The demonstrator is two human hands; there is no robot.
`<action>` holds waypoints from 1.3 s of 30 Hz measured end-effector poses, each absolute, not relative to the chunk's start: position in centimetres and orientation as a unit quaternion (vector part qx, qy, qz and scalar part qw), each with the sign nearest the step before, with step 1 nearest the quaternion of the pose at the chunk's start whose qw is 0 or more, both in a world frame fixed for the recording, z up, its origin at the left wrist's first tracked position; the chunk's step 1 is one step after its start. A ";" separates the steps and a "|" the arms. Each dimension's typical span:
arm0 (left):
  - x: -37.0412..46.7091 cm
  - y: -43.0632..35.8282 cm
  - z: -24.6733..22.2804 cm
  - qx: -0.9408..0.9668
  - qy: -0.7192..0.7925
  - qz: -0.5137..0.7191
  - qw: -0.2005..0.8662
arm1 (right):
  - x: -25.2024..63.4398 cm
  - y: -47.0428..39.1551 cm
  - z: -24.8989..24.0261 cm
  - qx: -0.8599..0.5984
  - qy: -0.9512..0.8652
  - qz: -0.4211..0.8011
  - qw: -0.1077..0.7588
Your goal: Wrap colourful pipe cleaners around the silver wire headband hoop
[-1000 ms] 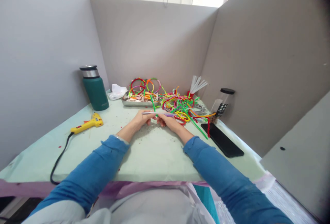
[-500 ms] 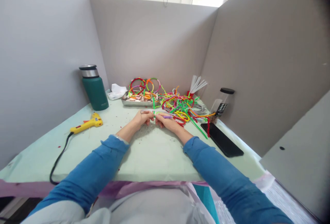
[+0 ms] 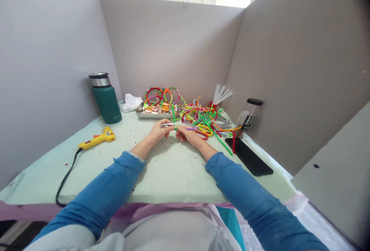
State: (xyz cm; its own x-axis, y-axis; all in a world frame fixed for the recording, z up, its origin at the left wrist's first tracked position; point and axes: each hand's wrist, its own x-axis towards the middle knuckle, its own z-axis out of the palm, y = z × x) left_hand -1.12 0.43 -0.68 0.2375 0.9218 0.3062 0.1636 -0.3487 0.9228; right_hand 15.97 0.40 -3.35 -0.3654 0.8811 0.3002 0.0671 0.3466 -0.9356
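My left hand [image 3: 160,130] pinches the left part of a thin pale hoop [image 3: 185,124], seen nearly edge-on, with a purple-wrapped stretch on its right. A green pipe cleaner [image 3: 174,113] stands up from the hoop between my hands, its lower end at the fingertips. My right hand [image 3: 187,135] is closed at the hoop's near side, beside the green pipe cleaner's lower end; its fingertips are partly hidden. Both hands are just above the table [image 3: 173,174], close together.
A metal tray [image 3: 157,116] of small pieces and finished-looking colourful rings [image 3: 154,93] stand behind. Tangled pipe cleaners [image 3: 199,116] lie right of it, near a phone [image 3: 248,156] and a clear jar [image 3: 251,114]. Left are a yellow glue gun [image 3: 98,139] and green bottle [image 3: 106,102].
My left hand has turned and risen slightly, its fingers now straighter along the hoop. The hoop shows more between my hands, and the green pipe cleaner has shifted slightly right and up.
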 end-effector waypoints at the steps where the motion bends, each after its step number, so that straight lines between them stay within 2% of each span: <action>1: -1.1 0.3 -0.6 0.676 0.398 0.467 0.407 | 16.0 0.5 -3.4 -0.345 -0.688 0.458 0.445; 26: -1.1 1.5 -1.3 0.698 0.461 0.428 0.343 | 16.2 0.8 -3.8 -0.318 -0.702 0.446 0.455; 33: -1.2 1.6 -1.4 0.718 0.433 0.465 0.282 | 16.1 0.5 -3.5 -0.321 -0.692 0.454 0.459; 39: -1.3 1.3 -1.2 0.724 0.462 0.423 0.289 | 16.1 0.4 -3.5 -0.326 -0.691 0.452 0.460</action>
